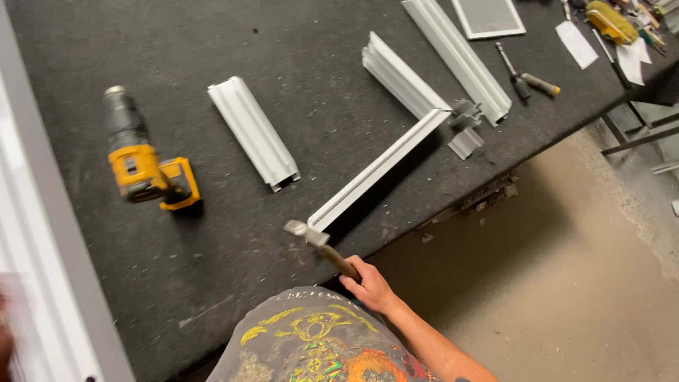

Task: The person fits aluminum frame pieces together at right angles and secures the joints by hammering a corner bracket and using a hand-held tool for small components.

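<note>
Close to me, my right hand (369, 284) is clamped on a wooden-handled hammer (322, 244), whose grey metal head touches the near end of a long white metal strip (378, 170) running far and right.

A hammer (320, 245) with a brown wooden handle and grey metal head lies low over the dark table, handle gripped at its lower end, head touching or just beside the near end of a long white aluminium profile (378, 170); the profile lies flat, running diagonally up and right; its far end meets a small grey corner bracket (465, 114).
</note>
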